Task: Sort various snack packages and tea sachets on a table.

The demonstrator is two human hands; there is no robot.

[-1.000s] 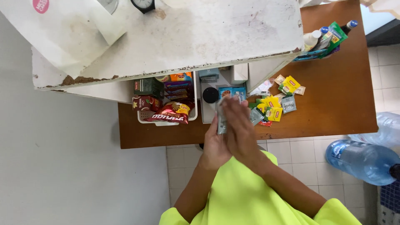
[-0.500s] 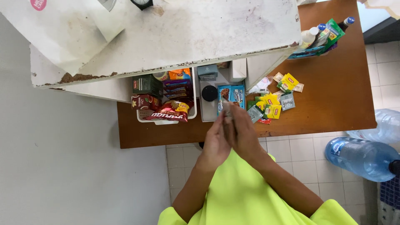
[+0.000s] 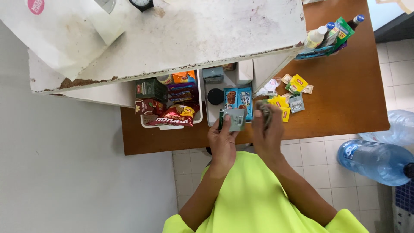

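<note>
- Seen from above by a head-worn camera, a person in a bright yellow-green top stands at the near edge of a brown wooden worktop [image 3: 345, 103].
- Left hand [image 3: 222, 140] is raised, its thumb and fingers pinching a small grey-green sachet [image 3: 234, 119] by the lower edge.
- That sachet stands nearly flat to the camera, its long axis running roughly left to right, just above the left hand and just left of the right hand.
- Right hand [image 3: 267, 131] is closed around a second, crumpled grey sachet [image 3: 264, 108]; only its top shows between the fingers.
- Both hands sit side by side, close but apart.
- Just beyond the right hand lies a loose scatter of yellow and grey tea sachets [image 3: 293, 90] on the worktop, nearer to it than to the left.
- Beyond the left hand are a blue biscuit packet [image 3: 238, 97] and a white basket [image 3: 199, 117] of snack packs.
</note>
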